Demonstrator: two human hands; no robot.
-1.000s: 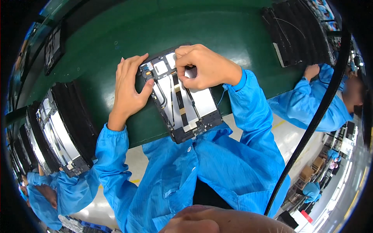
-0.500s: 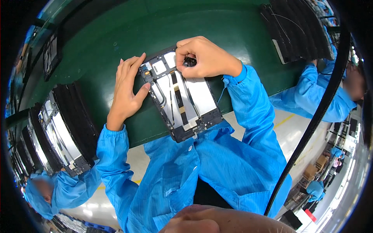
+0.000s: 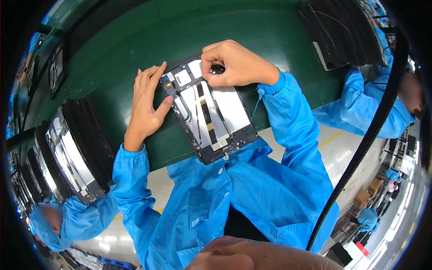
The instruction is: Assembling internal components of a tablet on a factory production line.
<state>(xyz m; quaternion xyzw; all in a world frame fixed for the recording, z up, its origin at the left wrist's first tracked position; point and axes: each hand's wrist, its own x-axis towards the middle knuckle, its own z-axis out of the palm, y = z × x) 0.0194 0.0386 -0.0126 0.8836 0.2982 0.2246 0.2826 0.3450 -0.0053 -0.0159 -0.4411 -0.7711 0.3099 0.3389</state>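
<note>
Opened tablet-like device (image 3: pixel 231 108) lies slanted at near edge of green desk (image 3: pixel 121 58), low end reaching past the edge toward the wearer. Left hand (image 3: pixel 146 105) flanks its left side, fingers spread, grip wide, thumb on frame; probably bracing it. Right hand (image 3: pixel 238 65) curls over the top right part, probably for close fingertip work; grip drawn in, can't tell whether it pinches anything.

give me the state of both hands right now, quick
Left hand: open, thumb and fingers spread at the flat device's left edge.
Right hand: curled over its upper part; grip cannot be told.
</note>
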